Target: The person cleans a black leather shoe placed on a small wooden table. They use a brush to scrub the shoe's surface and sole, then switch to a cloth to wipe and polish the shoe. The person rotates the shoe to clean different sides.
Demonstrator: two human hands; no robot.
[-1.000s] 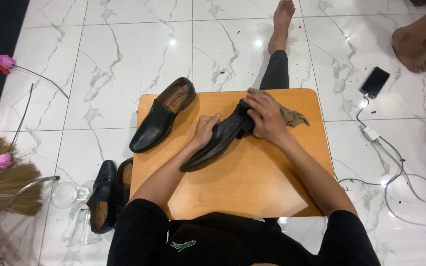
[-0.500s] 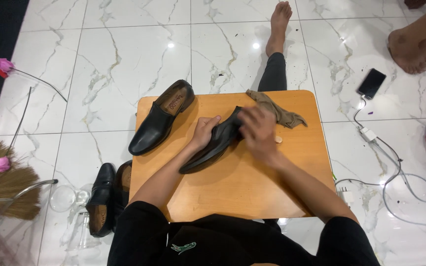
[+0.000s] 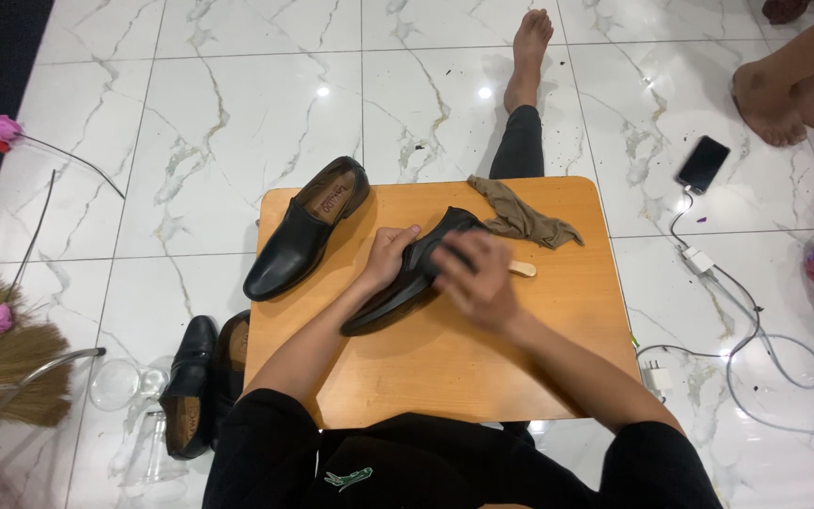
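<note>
Two bare hands working on a black dress shoe that lies tilted across a small wooden table.

The left hand reaches in from the lower left and wraps the shoe's middle, thumb on top and fingers curled round its far side, a closed hold that steadies it on the tabletop. The right hand sits over the toe end, blurred by motion; a pale wooden handle sticks out just past its fingers, but whether the hand is closed on it cannot be made out. A crumpled brown cloth lies just beyond that hand, and a second black shoe rests at the table's left edge — its heel overhanging. Both forearms run back to black sleeves, cut off at the frame's bottom.
</note>
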